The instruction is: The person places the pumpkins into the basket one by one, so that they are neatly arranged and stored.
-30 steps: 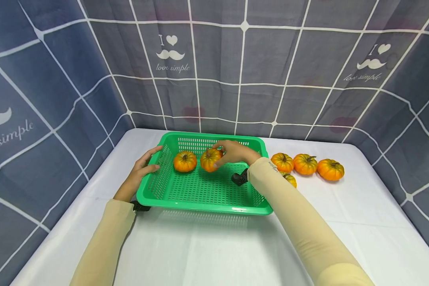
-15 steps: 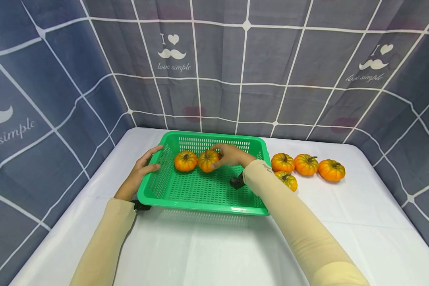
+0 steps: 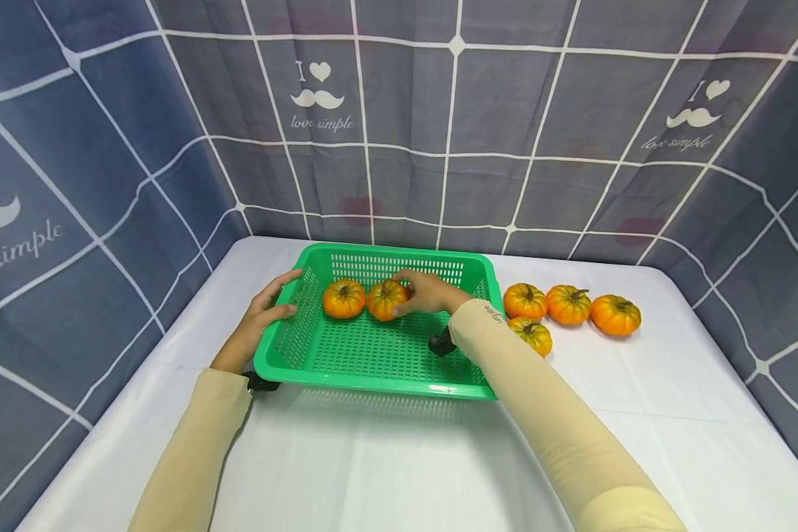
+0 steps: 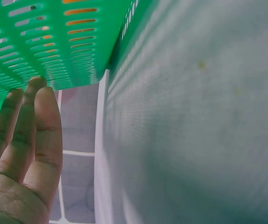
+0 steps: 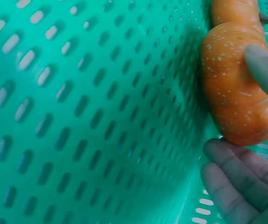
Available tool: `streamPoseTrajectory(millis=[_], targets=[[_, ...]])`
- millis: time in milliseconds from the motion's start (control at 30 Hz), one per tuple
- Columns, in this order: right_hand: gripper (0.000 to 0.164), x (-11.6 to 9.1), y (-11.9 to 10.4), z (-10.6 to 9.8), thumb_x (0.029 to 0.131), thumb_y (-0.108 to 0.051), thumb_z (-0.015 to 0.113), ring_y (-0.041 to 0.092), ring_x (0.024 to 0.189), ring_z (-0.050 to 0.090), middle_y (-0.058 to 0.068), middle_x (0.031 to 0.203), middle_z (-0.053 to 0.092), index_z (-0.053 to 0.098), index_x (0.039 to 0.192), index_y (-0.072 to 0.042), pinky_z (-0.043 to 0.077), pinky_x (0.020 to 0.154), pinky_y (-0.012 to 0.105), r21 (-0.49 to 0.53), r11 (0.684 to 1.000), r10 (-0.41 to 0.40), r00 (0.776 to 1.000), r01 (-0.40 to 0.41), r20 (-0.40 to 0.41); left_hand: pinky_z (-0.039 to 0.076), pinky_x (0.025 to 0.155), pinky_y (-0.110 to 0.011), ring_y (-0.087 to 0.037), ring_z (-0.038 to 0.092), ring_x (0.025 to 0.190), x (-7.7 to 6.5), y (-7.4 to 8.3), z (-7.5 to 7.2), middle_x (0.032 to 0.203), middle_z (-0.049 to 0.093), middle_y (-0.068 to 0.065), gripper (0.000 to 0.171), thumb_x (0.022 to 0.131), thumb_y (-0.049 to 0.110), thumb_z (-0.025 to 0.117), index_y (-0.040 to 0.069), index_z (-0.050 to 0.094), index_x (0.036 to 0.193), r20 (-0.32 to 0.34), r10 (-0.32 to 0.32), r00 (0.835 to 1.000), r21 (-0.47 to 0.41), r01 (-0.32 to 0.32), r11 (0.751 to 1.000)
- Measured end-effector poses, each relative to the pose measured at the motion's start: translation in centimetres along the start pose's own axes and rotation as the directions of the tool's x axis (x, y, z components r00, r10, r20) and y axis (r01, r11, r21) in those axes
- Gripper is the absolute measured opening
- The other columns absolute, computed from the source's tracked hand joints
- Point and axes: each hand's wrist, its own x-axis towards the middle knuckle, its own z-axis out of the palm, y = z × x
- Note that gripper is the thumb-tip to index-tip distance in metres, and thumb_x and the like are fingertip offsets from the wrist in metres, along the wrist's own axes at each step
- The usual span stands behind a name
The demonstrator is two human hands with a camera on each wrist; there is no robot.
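A green plastic basket with slotted walls stands on the table. My left hand holds its left rim, thumb over the edge; in the left wrist view several fingers touch the outer wall. Inside, my right hand grips a small orange pumpkin, thumb on the near side and fingers at the back. That pumpkin sits close against another small pumpkin on its left. The right wrist view shows the gripped pumpkin on the basket floor, with the thumb on it and some fingertips beside it.
To the right of the basket, several small pumpkins lie on the white cloth. A greenish-yellow pumpkin is partly behind the right sleeve. A grey checked curtain rises behind the table and along both sides.
My right hand has moved the pumpkin slightly left and down, nearer the other pumpkin in the basket. My left hand stays at the rim.
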Motion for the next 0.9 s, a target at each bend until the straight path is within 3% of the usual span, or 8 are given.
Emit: streamPoseTrajectory(millis=[67,167,333,433,600,733,900], targets=[[0.074,-0.01,0.06,0.08,0.099,-0.021,0.081,0.038,0.139,0.058,0.022,0.151,0.059,0.045,0.163,-0.007,0.049,0.114,0.049,0.006,1.000,0.012,1.000,-0.012,0.004,0.009,0.126,-0.072,-0.040,-0.001,0.166,-0.04,0.11,0.03,0.180,0.016,-0.011,0.070,0.102,0.010,0.055,0.005,0.034,0.169,0.000,-0.001,1.000,-0.003,0.001,1.000],[0.076,-0.04,0.12,0.16,0.099,-0.021,0.082,0.037,0.138,0.059,0.023,0.149,0.061,0.044,0.164,-0.009,0.048,0.114,0.050,0.010,0.999,0.033,0.999,-0.033,0.003,0.025,0.123,-0.063,-0.041,0.011,0.164,-0.08,0.34,0.09,0.180,0.019,-0.011,0.070,0.103,0.010,0.054,0.008,0.033,0.170,0.006,-0.015,1.000,-0.014,0.015,1.000],[0.076,0.04,0.16,0.29,0.100,-0.022,0.080,0.036,0.143,0.057,0.023,0.154,0.059,0.043,0.165,-0.011,0.046,0.117,0.050,0.018,0.999,0.046,0.999,-0.046,0.011,0.032,0.118,-0.053,-0.040,0.017,0.163,-0.08,0.44,0.14,0.179,0.022,-0.010,0.069,0.103,0.010,0.053,0.009,0.034,0.170,0.007,-0.023,1.000,-0.011,0.024,1.000],[0.076,0.09,0.11,0.36,0.101,-0.023,0.079,0.036,0.145,0.054,0.022,0.157,0.056,0.041,0.166,-0.013,0.045,0.118,0.050,0.014,0.999,0.049,0.999,-0.049,0.017,0.034,0.117,-0.041,-0.038,0.016,0.164,-0.09,0.38,0.15,0.179,0.022,-0.011,0.069,0.104,0.010,0.053,0.009,0.034,0.170,0.007,-0.015,1.000,-0.010,0.015,1.000],[0.076,0.13,-0.01,0.43,0.101,-0.024,0.079,0.036,0.145,0.054,0.021,0.158,0.055,0.042,0.166,-0.014,0.045,0.118,0.051,-0.008,0.999,0.040,0.999,-0.040,0.013,0.043,0.103,-0.020,-0.030,0.033,0.153,-0.17,0.27,0.20,0.177,0.025,-0.014,0.067,0.105,0.009,0.052,0.012,0.036,0.170,0.006,-0.008,1.000,-0.031,0.008,1.000],[0.077,0.33,-0.07,0.58,0.101,-0.026,0.079,0.036,0.146,0.054,0.019,0.161,0.052,0.041,0.167,-0.014,0.044,0.119,0.051,-0.038,0.999,0.024,1.000,-0.023,0.007,0.045,0.101,-0.018,-0.019,0.039,0.146,-0.25,0.37,0.26,0.177,0.026,-0.015,0.067,0.105,0.008,0.051,0.013,0.036,0.170,0.005,-0.003,1.000,-0.042,0.003,0.999],[0.078,0.57,0.05,0.74,0.102,-0.028,0.079,0.036,0.145,0.054,0.020,0.159,0.054,0.040,0.168,-0.015,0.043,0.119,0.052,-0.063,0.998,0.026,1.000,-0.026,0.003,0.047,0.099,-0.019,-0.014,0.041,0.142,-0.24,0.53,0.30,0.176,0.026,-0.015,0.067,0.105,0.009,0.051,0.014,0.036,0.170,0.013,-0.010,1.000,-0.051,0.010,0.999]])
